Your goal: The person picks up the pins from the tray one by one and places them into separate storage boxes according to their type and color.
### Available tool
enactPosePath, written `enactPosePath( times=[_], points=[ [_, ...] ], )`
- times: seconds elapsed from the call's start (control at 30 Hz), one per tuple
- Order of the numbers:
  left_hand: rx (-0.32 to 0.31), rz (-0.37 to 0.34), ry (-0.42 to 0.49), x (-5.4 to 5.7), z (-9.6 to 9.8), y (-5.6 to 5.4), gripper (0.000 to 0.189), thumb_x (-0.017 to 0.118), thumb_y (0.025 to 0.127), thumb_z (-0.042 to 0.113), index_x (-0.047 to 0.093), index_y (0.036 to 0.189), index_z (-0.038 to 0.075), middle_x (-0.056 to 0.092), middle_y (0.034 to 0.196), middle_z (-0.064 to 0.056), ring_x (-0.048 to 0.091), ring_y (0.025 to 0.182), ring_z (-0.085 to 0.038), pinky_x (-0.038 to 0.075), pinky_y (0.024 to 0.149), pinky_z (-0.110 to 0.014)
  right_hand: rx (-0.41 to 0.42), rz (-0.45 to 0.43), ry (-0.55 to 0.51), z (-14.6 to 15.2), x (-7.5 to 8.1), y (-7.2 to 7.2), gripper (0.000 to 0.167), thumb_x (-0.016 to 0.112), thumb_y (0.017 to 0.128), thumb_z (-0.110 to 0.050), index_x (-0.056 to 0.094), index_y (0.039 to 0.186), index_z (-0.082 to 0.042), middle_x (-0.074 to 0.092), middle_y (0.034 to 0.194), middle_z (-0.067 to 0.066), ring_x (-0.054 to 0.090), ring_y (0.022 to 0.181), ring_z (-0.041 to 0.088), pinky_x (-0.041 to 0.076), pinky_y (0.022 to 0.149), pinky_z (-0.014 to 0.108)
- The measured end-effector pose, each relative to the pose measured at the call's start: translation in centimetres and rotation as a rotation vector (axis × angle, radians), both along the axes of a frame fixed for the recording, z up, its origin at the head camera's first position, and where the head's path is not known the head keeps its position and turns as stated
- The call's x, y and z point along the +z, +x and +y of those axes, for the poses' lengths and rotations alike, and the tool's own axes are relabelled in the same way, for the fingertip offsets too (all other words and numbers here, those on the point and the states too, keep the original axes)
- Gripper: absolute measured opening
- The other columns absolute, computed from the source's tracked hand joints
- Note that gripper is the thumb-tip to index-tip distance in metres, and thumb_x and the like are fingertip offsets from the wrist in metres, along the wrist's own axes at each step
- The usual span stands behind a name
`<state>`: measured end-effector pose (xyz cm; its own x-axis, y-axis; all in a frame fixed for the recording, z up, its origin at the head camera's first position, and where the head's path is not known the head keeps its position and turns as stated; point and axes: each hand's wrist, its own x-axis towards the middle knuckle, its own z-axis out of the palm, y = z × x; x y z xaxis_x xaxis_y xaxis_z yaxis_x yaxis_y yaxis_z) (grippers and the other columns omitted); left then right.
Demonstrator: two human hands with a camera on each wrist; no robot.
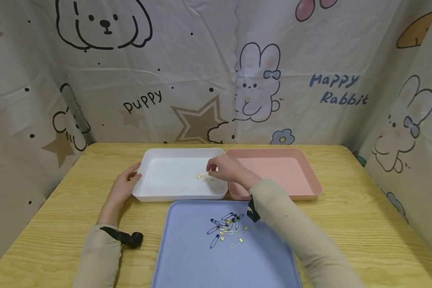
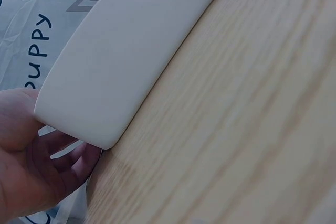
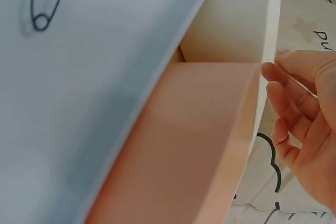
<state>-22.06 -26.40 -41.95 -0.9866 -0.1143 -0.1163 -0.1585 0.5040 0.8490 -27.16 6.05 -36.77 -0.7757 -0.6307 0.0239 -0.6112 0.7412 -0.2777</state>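
Nearest us, the blue tray [image 1: 187, 260] lies on the surface [image 1: 54, 232], a pale yellow wood whose grain we see sharply in the left wrist view; on this tray sits a loose cluster of dark and gold pins [image 1: 227, 233]. Beige sleeves [image 1: 97, 256] reach in from either side, a black band [image 1: 129, 239] at each wrist. Just past the blue tray we find the white tray [image 1: 165, 172], with the pink tray [image 1: 277, 172] close beside it on the right. The left hand [image 1: 124, 185] holds the white tray's left end, thumb at the rim and fingers bent by the outer wall. The right hand [image 1: 228, 168] hangs over the white tray's right part, thumb and forefinger narrow together, beside a few gold pins lying inside; we cannot tell whether it holds one. Behind the trays the surface ends in a straight edge with rounded corners. Beyond, a creased pale cloth [image 1: 183, 72] walls the back and both sides, printed with a puppy, rabbits, brown stars, a blue flower and the words "puppy" and "Happy Rabbit".
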Motion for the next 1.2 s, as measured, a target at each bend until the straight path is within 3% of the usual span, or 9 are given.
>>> enactPosePath(
  times=[0.27,0.67,0.93,1.2],
  points=[
    [0.001,-0.005,-0.004,-0.2,0.1,-0.1,0.05,0.039,0.097,0.029,0.025,0.145,0.019,0.031,0.14,-0.024,0.033,0.122,-0.037,0.032,0.098,-0.048,0.045,0.007,-0.033,1.5,0.7,0.7,0.009,0.062,0.085,-0.022,0.067,0.09,-0.017,0.065,0.081,-0.005,0.052,0.066,0.008,0.043,0.061,0.021],
    [-0.024,0.009,-0.052,0.2,0.0,-0.3,0.05,0.039,0.098,0.028,0.026,0.144,0.016,0.035,0.135,-0.026,0.04,0.112,-0.035,0.039,0.087,-0.039,0.049,0.003,-0.127,4.0,1.6,2.4,0.01,0.065,0.082,-0.021,0.069,0.089,-0.015,0.064,0.079,-0.007,0.052,0.065,0.008,0.044,0.06,0.022],
    [-0.029,0.006,-0.083,0.3,0.1,-0.1,0.05,0.038,0.098,0.027,0.025,0.144,0.015,0.036,0.134,-0.026,0.041,0.11,-0.034,0.039,0.085,-0.038,0.004,-0.035,-0.171,5.4,1.7,3.4,0.009,0.067,0.081,-0.022,0.068,0.089,-0.018,0.061,0.079,-0.01,0.051,0.069,0.008,0.044,0.062,0.023],
    [-0.031,0.032,-0.095,0.4,0.1,0.0,0.049,0.037,0.098,0.025,0.027,0.144,0.013,0.037,0.134,-0.027,0.041,0.112,-0.036,0.04,0.087,-0.041,0.015,-0.069,-0.196,6.4,1.6,4.3,0.01,0.064,0.082,-0.022,0.069,0.09,-0.017,0.061,0.078,-0.011,0.052,0.071,0.007,0.045,0.063,0.024]
  ],
)
